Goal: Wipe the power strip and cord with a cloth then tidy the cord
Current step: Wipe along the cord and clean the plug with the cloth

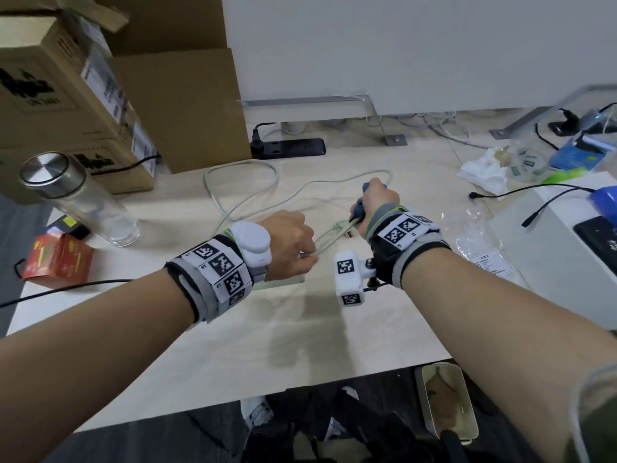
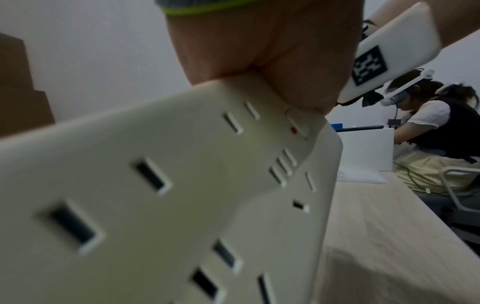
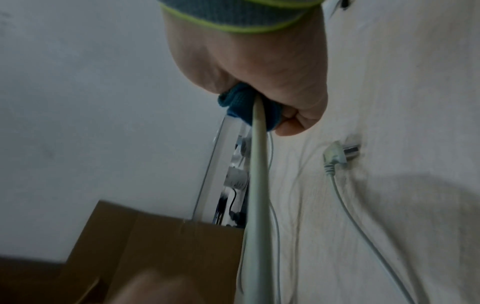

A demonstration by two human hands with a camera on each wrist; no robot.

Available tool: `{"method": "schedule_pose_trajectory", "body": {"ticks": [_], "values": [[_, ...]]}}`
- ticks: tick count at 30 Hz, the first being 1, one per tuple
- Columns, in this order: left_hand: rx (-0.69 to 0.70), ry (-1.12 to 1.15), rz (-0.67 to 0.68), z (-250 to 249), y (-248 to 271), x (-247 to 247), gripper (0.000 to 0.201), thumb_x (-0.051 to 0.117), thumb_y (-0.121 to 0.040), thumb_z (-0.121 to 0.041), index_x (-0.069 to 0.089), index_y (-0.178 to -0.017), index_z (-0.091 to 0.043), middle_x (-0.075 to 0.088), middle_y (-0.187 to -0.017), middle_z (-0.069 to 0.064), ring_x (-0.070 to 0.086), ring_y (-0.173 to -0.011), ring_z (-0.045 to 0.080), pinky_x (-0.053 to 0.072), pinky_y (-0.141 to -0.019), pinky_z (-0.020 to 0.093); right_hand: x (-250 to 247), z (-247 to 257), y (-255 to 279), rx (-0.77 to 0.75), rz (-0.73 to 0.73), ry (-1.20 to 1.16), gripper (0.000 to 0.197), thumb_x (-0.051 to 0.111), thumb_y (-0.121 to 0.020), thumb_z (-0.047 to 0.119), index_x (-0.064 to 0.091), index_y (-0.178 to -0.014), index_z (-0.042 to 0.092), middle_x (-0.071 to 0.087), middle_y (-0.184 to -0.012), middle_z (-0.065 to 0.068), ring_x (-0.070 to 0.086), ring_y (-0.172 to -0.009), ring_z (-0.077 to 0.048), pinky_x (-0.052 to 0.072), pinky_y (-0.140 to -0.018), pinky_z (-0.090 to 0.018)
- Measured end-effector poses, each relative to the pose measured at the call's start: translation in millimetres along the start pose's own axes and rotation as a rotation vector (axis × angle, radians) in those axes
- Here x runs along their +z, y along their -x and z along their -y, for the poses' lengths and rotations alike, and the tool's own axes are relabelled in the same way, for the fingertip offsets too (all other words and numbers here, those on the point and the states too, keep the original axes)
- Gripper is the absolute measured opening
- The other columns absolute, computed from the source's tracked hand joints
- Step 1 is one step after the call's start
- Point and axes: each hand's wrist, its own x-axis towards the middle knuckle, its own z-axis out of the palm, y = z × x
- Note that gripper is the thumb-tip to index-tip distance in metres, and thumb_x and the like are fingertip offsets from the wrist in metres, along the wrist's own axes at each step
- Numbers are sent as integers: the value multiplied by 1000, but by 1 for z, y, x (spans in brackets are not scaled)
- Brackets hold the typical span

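Left hand (image 1: pixel 289 243): fingers curled, pinching the pale cord (image 1: pixel 329 240) near the table's middle; the heel of the hand rests on the power strip (image 2: pixel 161 185).
Right hand (image 1: pixel 379 198): fist closed round a blue cloth (image 3: pixel 242 106), the cord passing through the cloth and the grip.
Power strip: cream-white, lying on the table (image 1: pixel 300 342) under the left wrist — a small red dot shows beside its switch.
Cord: loops across the table behind both hands; its plug (image 3: pixel 335 154) lies flat on the tabletop, apart from the right hand.
Writing: printed labels on the cardboard boxes (image 1: pixel 76 105) at far left and on the red carton (image 1: pixel 58 260) — too blurred to read.
Bottle (image 1: pixel 76 198): clear, steel-capped, standing left of the hands.
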Motion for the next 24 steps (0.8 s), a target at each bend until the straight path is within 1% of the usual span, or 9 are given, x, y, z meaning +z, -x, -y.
{"method": "schedule_pose_trajectory", "body": {"ticks": [2,4,6,8,12,16,19,21,24], "values": [[-101,88,-37,4,5,4,38,48,-83,-36,67,-62,-11,59,-61,1,48,-71,22,34,-65,28,-5,3,-1,50,-37,-55,25,38,-93,16,43,-69,13,34,-55,-5,33,-38,-19,33,-44,-25],[-246,207,-147,9,9,13,43,44,-81,-46,70,-69,-14,63,-66,-1,51,-73,19,39,-64,28,-6,5,0,90,-15,-112,21,39,-91,15,41,-71,12,31,-54,-5,30,-30,-17,30,-39,-19],[-377,272,-202,15,10,21,44,40,-77,-52,70,-70,-20,62,-68,-4,55,-72,20,45,-64,30,-4,3,5,81,13,-175,23,41,-90,19,39,-69,12,31,-54,-5,30,-34,-18,30,-39,-19],[-432,255,-185,21,7,25,43,40,-77,-54,70,-69,-24,56,-65,-9,54,-70,20,48,-64,33,1,-3,14,56,15,-177,25,43,-90,25,42,-70,10,35,-54,-6,32,-39,-20,34,-41,-22],[-396,207,-174,20,6,21,44,39,-76,-51,68,-65,-20,49,-58,-11,52,-69,23,47,-63,36,13,-26,34,32,32,-218,22,45,-86,23,42,-67,11,35,-51,-4,37,-40,-20,41,-47,-27],[-342,166,-124,5,0,16,47,37,-77,-48,66,-64,-13,59,-63,6,51,-71,28,42,-62,35,27,-47,47,44,83,-153,36,47,-89,34,46,-65,7,46,-46,-3,46,-47,-23,43,-55,-33],[-397,135,-76,-5,-8,12,37,44,-78,-41,64,-68,-12,58,-70,12,50,-73,33,39,-64,36,34,-51,51,38,93,35,37,45,-87,40,50,-69,9,51,-57,-2,45,-56,-23,38,-59,-31],[-312,76,-81,-10,-9,11,40,42,-82,-33,66,-65,-5,61,-63,13,49,-70,33,30,-62,33,32,-47,51,30,88,126,35,43,-88,36,47,-66,9,49,-57,-3,41,-54,-23,34,-59,-30],[-124,-42,-76,-7,0,8,42,42,-80,-30,59,-47,-11,54,-46,5,48,-55,29,26,-56,28,25,-37,47,17,91,193,35,41,-92,30,44,-65,9,46,-53,-4,38,-49,-21,30,-52,-29]]}}
